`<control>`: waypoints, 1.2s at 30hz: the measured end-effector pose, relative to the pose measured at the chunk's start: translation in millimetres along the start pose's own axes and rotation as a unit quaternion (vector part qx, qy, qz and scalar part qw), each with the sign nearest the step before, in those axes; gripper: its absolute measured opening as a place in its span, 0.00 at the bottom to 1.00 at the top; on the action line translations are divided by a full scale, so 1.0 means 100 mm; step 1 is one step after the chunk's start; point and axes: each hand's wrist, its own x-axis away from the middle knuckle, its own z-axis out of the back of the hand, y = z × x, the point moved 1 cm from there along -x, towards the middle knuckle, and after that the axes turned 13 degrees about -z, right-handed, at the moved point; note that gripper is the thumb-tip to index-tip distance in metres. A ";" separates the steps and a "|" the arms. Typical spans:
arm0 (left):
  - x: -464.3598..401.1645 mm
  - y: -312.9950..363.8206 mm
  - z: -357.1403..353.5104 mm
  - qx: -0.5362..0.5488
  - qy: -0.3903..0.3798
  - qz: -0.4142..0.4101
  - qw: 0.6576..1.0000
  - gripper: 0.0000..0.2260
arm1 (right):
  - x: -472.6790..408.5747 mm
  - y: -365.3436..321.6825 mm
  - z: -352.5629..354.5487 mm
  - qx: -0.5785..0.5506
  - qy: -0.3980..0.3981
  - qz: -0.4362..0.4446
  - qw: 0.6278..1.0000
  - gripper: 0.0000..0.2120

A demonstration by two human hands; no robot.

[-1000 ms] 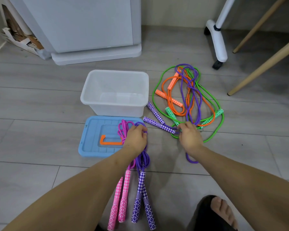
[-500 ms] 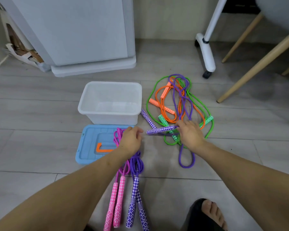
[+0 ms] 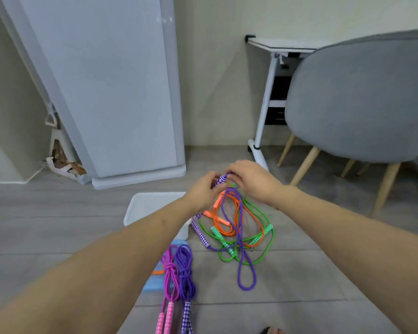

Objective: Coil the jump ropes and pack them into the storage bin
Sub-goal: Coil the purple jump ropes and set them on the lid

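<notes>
Hands are meeting in one shared grip: the left hand and the right hand are both pinching a purple handle, lifted above the floor. Its purple rope is hanging below the grip into a tangle with one orange rope and one green rope. Two coiled ropes, one pink and one purple, are lying nearer the person. One white bin is sitting left of the grip, beside one blue lid. Bare floor is opening rightward toward the chair legs.
</notes>
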 end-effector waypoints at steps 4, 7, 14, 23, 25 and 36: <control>0.06 0.53 0.24 -0.026 -0.002 -0.030 0.999 0.06 | 0.14 -0.21 0.53 -0.023 0.023 0.006 0.999 0.07; 0.17 0.79 0.38 -0.010 0.000 -0.025 1.000 0.07 | 0.35 -0.24 0.73 -0.044 0.021 -0.019 0.999 0.07; 0.34 1.07 0.78 0.047 0.082 -0.011 0.995 0.07 | 0.76 0.13 0.87 -0.164 0.079 -0.185 0.966 0.05; 0.60 1.07 0.73 0.134 -0.004 0.036 0.990 0.07 | 0.54 -0.25 1.19 -0.289 0.161 -0.144 0.933 0.07; 0.55 1.15 0.67 0.145 -0.006 0.014 0.989 0.06 | 0.49 -0.38 1.23 -0.279 0.163 -0.116 0.939 0.06; 0.28 1.21 0.78 0.207 0.136 -0.010 0.969 0.14 | 0.51 -0.14 1.03 -0.196 0.101 -0.126 0.967 0.07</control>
